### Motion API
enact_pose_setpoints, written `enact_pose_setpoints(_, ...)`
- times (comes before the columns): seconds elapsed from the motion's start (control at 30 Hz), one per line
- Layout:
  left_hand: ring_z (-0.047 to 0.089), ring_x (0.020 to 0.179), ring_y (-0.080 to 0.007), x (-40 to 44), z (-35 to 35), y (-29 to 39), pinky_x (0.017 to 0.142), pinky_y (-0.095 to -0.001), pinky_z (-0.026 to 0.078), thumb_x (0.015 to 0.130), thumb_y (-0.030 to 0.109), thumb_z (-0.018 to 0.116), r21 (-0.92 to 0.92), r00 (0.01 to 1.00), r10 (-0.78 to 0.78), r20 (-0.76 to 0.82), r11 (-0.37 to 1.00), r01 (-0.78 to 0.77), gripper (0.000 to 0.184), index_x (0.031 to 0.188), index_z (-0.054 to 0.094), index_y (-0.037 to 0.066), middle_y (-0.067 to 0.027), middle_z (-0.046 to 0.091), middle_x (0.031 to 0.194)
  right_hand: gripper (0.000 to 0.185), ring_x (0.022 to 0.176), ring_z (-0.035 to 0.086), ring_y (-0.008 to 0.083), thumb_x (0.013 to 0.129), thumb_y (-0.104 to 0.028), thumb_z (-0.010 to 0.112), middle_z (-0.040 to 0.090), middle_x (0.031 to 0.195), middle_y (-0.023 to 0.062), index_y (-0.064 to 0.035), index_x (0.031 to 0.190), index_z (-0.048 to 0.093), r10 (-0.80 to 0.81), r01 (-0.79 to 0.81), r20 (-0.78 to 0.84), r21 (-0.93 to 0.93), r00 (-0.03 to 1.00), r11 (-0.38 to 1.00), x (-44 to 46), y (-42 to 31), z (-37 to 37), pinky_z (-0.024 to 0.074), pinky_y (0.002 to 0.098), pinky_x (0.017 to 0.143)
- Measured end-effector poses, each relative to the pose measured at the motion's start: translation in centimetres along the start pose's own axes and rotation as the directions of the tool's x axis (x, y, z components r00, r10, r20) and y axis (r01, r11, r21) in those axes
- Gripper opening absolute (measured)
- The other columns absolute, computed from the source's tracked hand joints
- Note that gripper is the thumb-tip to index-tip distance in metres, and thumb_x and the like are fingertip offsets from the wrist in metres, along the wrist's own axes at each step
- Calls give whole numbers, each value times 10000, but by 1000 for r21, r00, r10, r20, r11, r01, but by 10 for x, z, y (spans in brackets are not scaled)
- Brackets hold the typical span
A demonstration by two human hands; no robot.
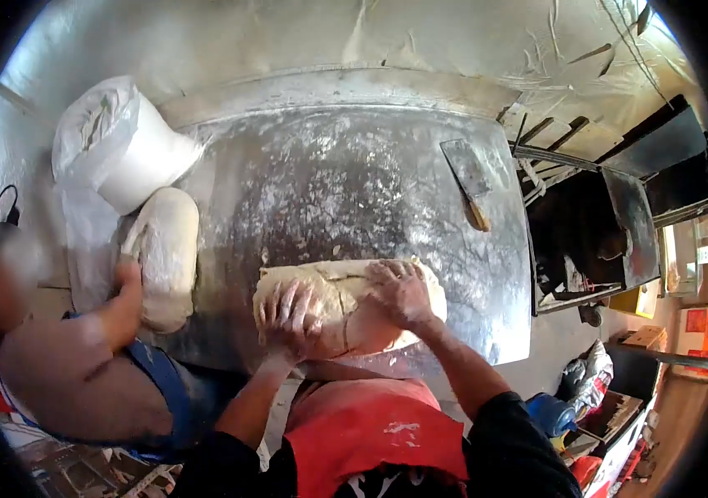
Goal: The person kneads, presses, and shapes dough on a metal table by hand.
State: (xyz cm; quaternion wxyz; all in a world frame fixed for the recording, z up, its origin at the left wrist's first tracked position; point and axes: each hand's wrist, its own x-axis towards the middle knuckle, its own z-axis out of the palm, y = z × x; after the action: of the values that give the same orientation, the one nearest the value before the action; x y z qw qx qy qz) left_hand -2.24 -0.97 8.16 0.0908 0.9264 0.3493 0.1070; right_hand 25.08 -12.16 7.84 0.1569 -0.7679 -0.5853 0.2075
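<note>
On the floured table (329,183), left fingers (286,303) and right fingers (390,277) lie parted on dough (344,300).

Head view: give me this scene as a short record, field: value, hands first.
left hand: left hand, fingers spread on the left part of the dough slab
right hand: right hand, on the slab's right part
slab: crack lines on top, at the near side of the floury table
tool: scraper lying beyond the slab, to the right
left side: white bucket; second dough piece, touched by a co-worker's hand
</note>
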Motion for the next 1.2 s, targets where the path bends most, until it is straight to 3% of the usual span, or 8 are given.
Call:
enact_pose_setpoints(0.1,436,1394,-379,4,4,-2,1146,-605,296,891,497,569,72,999,47,-12,996,-46,614,1405,601,164,-93,509,1512,532,1285,524,408,899,-331,747,568,1411,151,-123,1364,592,261,-208,-216,242,941,948,20,60,-21,440,474,1076)
enact_pose_setpoints(0.23,463,1386,-343,37,-6,-10,1158,-506,345,899,392,635,-213,988,-133,77,966,147,625,1440,547,89,-121,569,1447,588,1326,492,394,915,-359,727,526,1461,191,-70,1400,564,263,-382,-564,-100,783,919,39,189,-28,392,510,1098)
enact_pose_setpoints(0.47,362,1482,-323,202,41,40,1189,-515,324,908,363,687,-243,847,396,354,914,-325,636,1486,512,163,-96,400,1601,646,1187,555,415,915,-227,646,588,1238,231,-171,1524,438,592,-614,-257,-5,764,789,74,253,-43,461,526,980)
enact_pose_setpoints(0.73,121,1580,-285,310,176,73,1212,-669,168,912,761,462,-113,565,647,513,703,-702,925,1637,239,232,-23,191,1711,610,881,648,370,969,-181,552,678,940,174,-92,1547,377,753,-662,-184,378,632,647,90,233,-88,511,468,883)
enact_pose_setpoints(0.9,246,1540,-329,346,183,-17,1210,-633,176,928,672,546,-48,920,381,92,925,-378,788,1529,465,169,-89,307,1660,179,454,458,105,1026,-253,568,496,650,12,-83,1066,526,915,-350,-73,909,396,224,75,236,-64,372,295,402)
enact_pose_setpoints(1.0,345,1490,-335,321,141,-88,1191,-621,204,946,474,634,-56,999,51,10,997,-51,627,1473,535,148,-92,410,1602,219,458,454,126,1018,-271,599,486,657,15,-64,1054,539,930,-356,-8,923,368,149,93,264,-49,387,322,418)
enact_pose_setpoints(1.1,337,1484,-360,262,155,-162,1174,-614,240,935,454,659,65,970,-211,-121,973,220,657,1497,498,153,-122,404,1581,314,525,470,136,1011,-332,631,470,663,30,-20,1020,593,898,-535,4,805,440,258,154,219,-49,381,342,459)
enact_pose_setpoints(1.2,330,1491,-355,234,156,-180,1189,-590,244,934,452,647,-41,891,-347,-292,936,351,694,1527,462,142,-120,394,1594,351,746,619,248,992,-320,655,691,868,143,-1,1138,669,639,-475,-89,593,764,650,204,175,-6,508,408,721)
